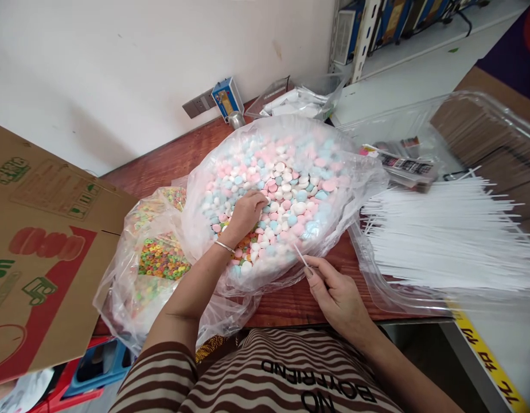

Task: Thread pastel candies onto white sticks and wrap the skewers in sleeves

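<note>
A large clear plastic bag [334,201] lies open in the middle, full of pink, white and blue round candies [286,221]. My left hand [248,211] reaches into it over the candies, fingers bent together at their tips; what they hold, if anything, is hidden. Between the thumb and fingers of my right hand [329,284], at the bag's near right edge, is a thin white stick [300,254] pointing up and left. Small orange, green and yellow rings [162,258] fill a second bag on the left, and some similar rings show below my left hand.
Many white sticks [441,235] lie in a clear tray [398,301] at the right. A printed cardboard box [45,229] stands at the left. Behind the big bag are a small blue device [228,98] and a clear bin [329,86] with white packets.
</note>
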A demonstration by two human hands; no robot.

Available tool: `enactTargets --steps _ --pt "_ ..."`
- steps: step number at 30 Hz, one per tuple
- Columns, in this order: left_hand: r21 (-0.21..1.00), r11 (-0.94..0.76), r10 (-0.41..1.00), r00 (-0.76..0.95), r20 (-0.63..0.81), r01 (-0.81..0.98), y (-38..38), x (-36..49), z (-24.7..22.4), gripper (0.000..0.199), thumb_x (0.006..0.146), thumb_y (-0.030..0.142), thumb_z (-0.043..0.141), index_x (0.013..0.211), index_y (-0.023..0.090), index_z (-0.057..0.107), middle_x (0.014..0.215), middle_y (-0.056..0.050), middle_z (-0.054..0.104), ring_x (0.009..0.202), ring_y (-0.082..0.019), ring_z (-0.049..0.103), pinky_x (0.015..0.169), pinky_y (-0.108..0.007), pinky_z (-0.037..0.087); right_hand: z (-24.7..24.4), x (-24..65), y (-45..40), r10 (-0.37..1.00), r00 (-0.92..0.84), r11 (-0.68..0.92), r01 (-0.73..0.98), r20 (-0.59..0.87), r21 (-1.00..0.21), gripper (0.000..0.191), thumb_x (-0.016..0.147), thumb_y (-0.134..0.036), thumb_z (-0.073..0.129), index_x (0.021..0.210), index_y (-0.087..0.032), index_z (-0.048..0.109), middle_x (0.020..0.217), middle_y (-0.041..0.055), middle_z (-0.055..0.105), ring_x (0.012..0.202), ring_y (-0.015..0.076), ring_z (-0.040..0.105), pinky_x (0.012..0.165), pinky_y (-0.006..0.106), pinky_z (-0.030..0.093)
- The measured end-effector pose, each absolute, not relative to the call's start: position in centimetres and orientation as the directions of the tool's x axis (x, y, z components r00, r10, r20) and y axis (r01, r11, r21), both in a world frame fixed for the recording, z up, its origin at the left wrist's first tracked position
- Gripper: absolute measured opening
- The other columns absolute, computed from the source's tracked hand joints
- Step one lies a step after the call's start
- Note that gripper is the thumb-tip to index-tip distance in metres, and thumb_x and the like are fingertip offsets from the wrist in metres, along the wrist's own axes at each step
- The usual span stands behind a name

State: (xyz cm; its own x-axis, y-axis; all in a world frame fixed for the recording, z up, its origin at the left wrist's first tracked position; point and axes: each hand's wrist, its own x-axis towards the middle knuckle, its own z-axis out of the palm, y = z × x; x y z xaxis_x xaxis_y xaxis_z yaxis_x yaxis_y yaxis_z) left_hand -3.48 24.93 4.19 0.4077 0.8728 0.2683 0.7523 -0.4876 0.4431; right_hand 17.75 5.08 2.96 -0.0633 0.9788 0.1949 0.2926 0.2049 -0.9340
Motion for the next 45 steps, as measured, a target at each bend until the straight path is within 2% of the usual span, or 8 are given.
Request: enactTargets --steps 5,10,13,19,23,27,36,45 --pt "0.511 -0.256 0.966 0.238 0.103 0.82 25.7 -3.1 4.6 0.023 0.082 0.018 0.075 0.1 0.02 0.061 0.085 -0.002 0.065 0.077 -0.019 0.06 0.071 -0.031 0.046 2.5 17.6 5.1 0.974 -0.09 0.226 0.287 0.209 -0.931 0.027 0.104 -0.03 0.046 0.118 -0.017 0.066 0.074 0.0 0.072 0.058 0.0143 0.065 0.058 0.024 0.048" --pt "0.22 -0.432 0.898 0.395 0.193 0.874 24.8 -2.1 4.2 0.017 0.088 0.011 0.059 0.102 0.02 0.063 0.116 -0.011 0.062 0.089 -0.023 0.06 0.066 -0.031 0.04 2.5 17.3 5.2 0.972 -0.089 0.234 0.286 0.217 -0.929 0.026 0.105 -0.028 0.046 0.116 -0.016 0.067 0.075 0.0003 0.072 0.058 0.0142 0.065 0.058 0.024 0.049" --pt "0.155 -0.444 0.888 0.411 0.206 0.883 24.4 -1.8 3.9 0.023 0.086 0.006 0.054 0.103 0.019 0.063 0.114 -0.011 0.061 0.087 -0.023 0.058 0.062 -0.032 0.036 2.5 17.1 5.5 0.967 -0.083 0.255 0.287 0.241 -0.923 0.026 0.104 -0.027 0.048 0.115 -0.016 0.068 0.073 -0.0001 0.071 0.055 0.0139 0.064 0.057 0.023 0.049" --pt "0.578 -0.328 0.944 0.246 0.218 0.747 22.8 -2.1 5.3 0.029 0.077 0.007 0.067 0.102 0.021 0.064 0.079 0.003 0.055 0.071 -0.014 0.051 0.066 -0.028 0.041 3.1 17.2 6.3 0.959 -0.058 0.282 0.327 0.278 -0.902 0.037 0.103 -0.027 0.049 0.134 -0.013 0.064 0.09 0.0059 0.081 0.063 0.016 0.072 0.066 0.025 0.058" --pt "0.804 -0.273 0.961 0.177 0.211 0.527 19.5 -2.5 5.7 0.037 0.076 0.021 0.078 0.112 0.022 0.069 0.085 0.002 0.057 0.07 -0.012 0.052 0.065 -0.025 0.044 3.7 16.7 7.2 0.944 -0.12 0.328 0.404 0.306 -0.854 0.043 0.104 -0.026 0.048 0.141 -0.012 0.063 0.122 0.0144 0.078 0.082 0.0209 0.079 0.08 0.03 0.062" --pt "0.943 -0.186 0.973 0.183 0.139 0.277 16.5 -2.7 5.8 0.031 0.073 0.025 0.083 0.102 0.021 0.075 0.1 -0.004 0.064 0.077 -0.012 0.061 0.069 -0.025 0.052 3.9 16.1 7.9 0.946 -0.185 0.325 0.507 0.268 -0.798 0.047 0.103 -0.024 0.044 0.144 -0.013 0.063 0.125 0.0152 0.076 0.095 0.0276 0.08 0.089 0.039 0.062" --pt "0.996 0.013 0.995 0.095 -0.022 0.09 14.0 -3.4 6.2 0.035 0.08 0.024 0.076 0.115 0.021 0.077 0.076 0.001 0.066 0.07 -0.012 0.065 0.069 -0.026 0.057 4.8 15.7 6.9 0.946 -0.234 0.32 0.541 0.226 -0.778 0.047 0.102 -0.024 0.044 0.143 -0.013 0.064 0.112 0.0115 0.081 0.081 0.0264 0.08 0.073 0.036 0.062" --pt "0.974 -0.175 0.982 0.096 0.162 0.142 13.8 -3.6 5.0 0.028 0.082 0.024 0.076 0.11 0.024 0.08 0.11 -0.007 0.068 0.092 -0.016 0.065 0.078 -0.028 0.057 5.8 15.4 6.7 0.957 -0.231 0.282 0.575 0.178 -0.768 0.047 0.1 -0.023 0.044 0.14 -0.012 0.066 0.103 0.0106 0.083 0.065 0.0221 0.075 0.064 0.031 0.056"
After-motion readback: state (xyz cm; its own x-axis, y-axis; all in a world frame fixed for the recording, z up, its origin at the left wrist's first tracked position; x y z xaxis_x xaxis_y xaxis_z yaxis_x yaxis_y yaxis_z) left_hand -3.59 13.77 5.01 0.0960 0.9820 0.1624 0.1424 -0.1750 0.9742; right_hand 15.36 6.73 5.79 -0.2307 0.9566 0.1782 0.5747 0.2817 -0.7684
